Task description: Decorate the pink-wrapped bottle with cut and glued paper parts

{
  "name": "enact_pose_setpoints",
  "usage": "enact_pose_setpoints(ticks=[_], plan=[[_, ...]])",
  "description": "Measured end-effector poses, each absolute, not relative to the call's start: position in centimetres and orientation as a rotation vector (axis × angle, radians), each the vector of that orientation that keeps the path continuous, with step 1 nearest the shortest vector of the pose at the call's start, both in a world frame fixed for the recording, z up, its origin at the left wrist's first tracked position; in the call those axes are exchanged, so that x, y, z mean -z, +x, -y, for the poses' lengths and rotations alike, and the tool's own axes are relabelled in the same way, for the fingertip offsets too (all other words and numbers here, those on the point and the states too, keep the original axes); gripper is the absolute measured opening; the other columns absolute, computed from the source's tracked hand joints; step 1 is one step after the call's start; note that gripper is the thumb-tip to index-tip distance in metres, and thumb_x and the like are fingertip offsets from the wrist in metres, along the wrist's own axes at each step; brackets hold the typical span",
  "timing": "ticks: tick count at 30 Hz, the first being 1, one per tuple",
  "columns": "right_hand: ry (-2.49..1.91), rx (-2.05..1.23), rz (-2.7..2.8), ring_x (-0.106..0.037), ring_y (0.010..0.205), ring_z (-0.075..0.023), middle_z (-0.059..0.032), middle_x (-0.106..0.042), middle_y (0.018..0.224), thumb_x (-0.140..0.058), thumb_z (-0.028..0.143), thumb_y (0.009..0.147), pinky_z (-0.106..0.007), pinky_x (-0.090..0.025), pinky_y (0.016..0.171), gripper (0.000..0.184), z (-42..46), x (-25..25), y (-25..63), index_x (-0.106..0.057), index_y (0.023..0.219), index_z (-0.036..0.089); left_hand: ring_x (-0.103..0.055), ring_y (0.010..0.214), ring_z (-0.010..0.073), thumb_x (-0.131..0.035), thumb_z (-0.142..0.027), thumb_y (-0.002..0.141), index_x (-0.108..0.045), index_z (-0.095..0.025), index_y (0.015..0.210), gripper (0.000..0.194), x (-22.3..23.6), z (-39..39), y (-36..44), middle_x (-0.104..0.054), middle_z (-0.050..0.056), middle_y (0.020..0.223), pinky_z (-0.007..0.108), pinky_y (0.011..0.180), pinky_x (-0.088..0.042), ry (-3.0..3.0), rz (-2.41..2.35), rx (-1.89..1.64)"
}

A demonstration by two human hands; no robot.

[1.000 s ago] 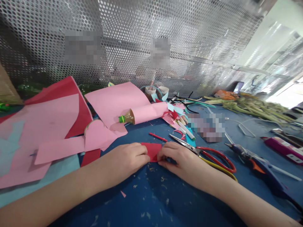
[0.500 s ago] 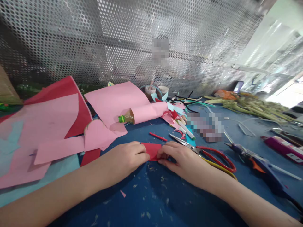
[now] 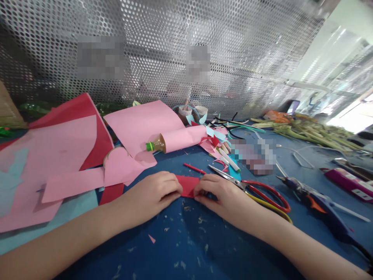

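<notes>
A small piece of red paper (image 3: 188, 186) lies between my two hands at the middle of the blue table (image 3: 175, 249). My left hand (image 3: 157, 192) pinches its left end, fingers closed. At the right end, my right hand (image 3: 220, 192) has thumb and fingertips closed on the paper's edge. Both ends of the paper are hidden under the fingers. Just beyond it rests a thin red stick (image 3: 194, 168). Scissors (image 3: 247, 186) with red and yellow handles lie beside my right hand, blades toward the upper left, partly covered by that hand.
Pink paper sheets (image 3: 142, 120) and red sheets spread over the left. A bottle neck with a green cap (image 3: 156, 145) juts from rolled pink paper. At right lie a blue glue gun (image 3: 320, 208) and a purple box (image 3: 346, 182). A perforated metal screen (image 3: 157, 50) stands behind.
My left hand has shifted slightly upward along the red paper's left end. My right hand stays almost still, and the surrounding things have not moved.
</notes>
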State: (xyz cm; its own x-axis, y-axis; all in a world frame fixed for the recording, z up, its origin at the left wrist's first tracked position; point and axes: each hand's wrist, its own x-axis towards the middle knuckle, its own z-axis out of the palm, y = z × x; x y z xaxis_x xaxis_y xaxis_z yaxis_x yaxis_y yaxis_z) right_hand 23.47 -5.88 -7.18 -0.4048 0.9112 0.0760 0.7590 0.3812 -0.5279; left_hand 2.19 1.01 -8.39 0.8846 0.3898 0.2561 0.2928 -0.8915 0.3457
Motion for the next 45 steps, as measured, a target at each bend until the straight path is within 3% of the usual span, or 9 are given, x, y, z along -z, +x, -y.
enact_pose_setpoints(ticks=[7, 17, 23, 33, 37, 45], plan=[[-1.524, -0.573, 2.266, -0.059, 0.083, -0.0166, -0.0025, -0.063, 0.086, -0.056, 0.012, 0.087, -0.029, -0.046, 0.078, 0.011, 5.58, 7.2, 23.26, -0.064, 0.084, 0.019, -0.058, 0.078, 0.0183, -0.036, -0.019, 0.096, -0.065, -0.016, 0.09, 0.03, 8.47, -1.11, 1.91, -0.064, 0.006, 0.086, 0.028, 0.067, -0.046, 2.893, -0.411, -0.443], [-1.449, -0.521, 2.318, -0.06, 0.082, -0.0156, -0.0019, -0.063, 0.087, -0.054, 0.009, 0.087, -0.027, -0.046, 0.076, 0.015, 5.89, 6.99, 23.51, -0.064, 0.087, 0.02, -0.06, 0.082, 0.0194, -0.037, -0.02, 0.095, -0.065, -0.015, 0.093, 0.028, 8.32, -0.93, 2.1, -0.065, 0.007, 0.089, 0.03, 0.071, -0.049, 2.859, -0.521, -0.394], [-1.463, -0.474, 2.293, -0.061, 0.083, -0.0163, -0.0025, -0.065, 0.087, -0.057, 0.01, 0.085, -0.028, -0.047, 0.077, 0.015, 5.77, 7.31, 23.47, -0.067, 0.085, 0.02, -0.06, 0.081, 0.0174, -0.048, -0.019, 0.091, -0.064, -0.017, 0.088, 0.017, 8.4, -1.22, 2.0, -0.064, 0.004, 0.087, 0.029, 0.072, -0.048, 2.721, -0.53, -0.451], [-1.501, -0.364, 2.368, -0.061, 0.084, -0.0181, -0.0036, -0.064, 0.088, -0.058, 0.014, 0.086, -0.031, -0.047, 0.078, 0.007, 5.87, 7.47, 23.29, -0.063, 0.087, 0.018, -0.059, 0.08, 0.0197, -0.041, -0.014, 0.092, -0.063, -0.016, 0.095, 0.022, 8.78, -1.11, 2.01, -0.065, 0.007, 0.088, 0.029, 0.066, -0.048, 2.964, -0.486, -0.386], [-1.49, -0.371, 2.372, -0.059, 0.081, -0.017, -0.0034, -0.063, 0.086, -0.052, 0.012, 0.089, -0.03, -0.047, 0.076, 0.011, 5.86, 7.37, 23.16, -0.062, 0.086, 0.018, -0.059, 0.083, 0.0212, -0.041, -0.01, 0.091, -0.062, -0.015, 0.098, 0.023, 8.75, -1.01, 1.92, -0.064, 0.008, 0.093, 0.03, 0.067, -0.049, 3.011, -0.495, -0.333], [-1.557, -0.417, 2.324, -0.06, 0.082, -0.0171, -0.0034, -0.062, 0.086, -0.052, 0.013, 0.09, -0.03, -0.047, 0.077, 0.014, 5.96, 7.15, 23.01, -0.064, 0.085, 0.018, -0.059, 0.079, 0.0181, -0.043, -0.016, 0.093, -0.062, -0.015, 0.088, 0.02, 8.71, -1.01, 2.31, -0.061, 0.006, 0.087, 0.03, 0.07, -0.048, 2.755, -0.603, -0.422]])
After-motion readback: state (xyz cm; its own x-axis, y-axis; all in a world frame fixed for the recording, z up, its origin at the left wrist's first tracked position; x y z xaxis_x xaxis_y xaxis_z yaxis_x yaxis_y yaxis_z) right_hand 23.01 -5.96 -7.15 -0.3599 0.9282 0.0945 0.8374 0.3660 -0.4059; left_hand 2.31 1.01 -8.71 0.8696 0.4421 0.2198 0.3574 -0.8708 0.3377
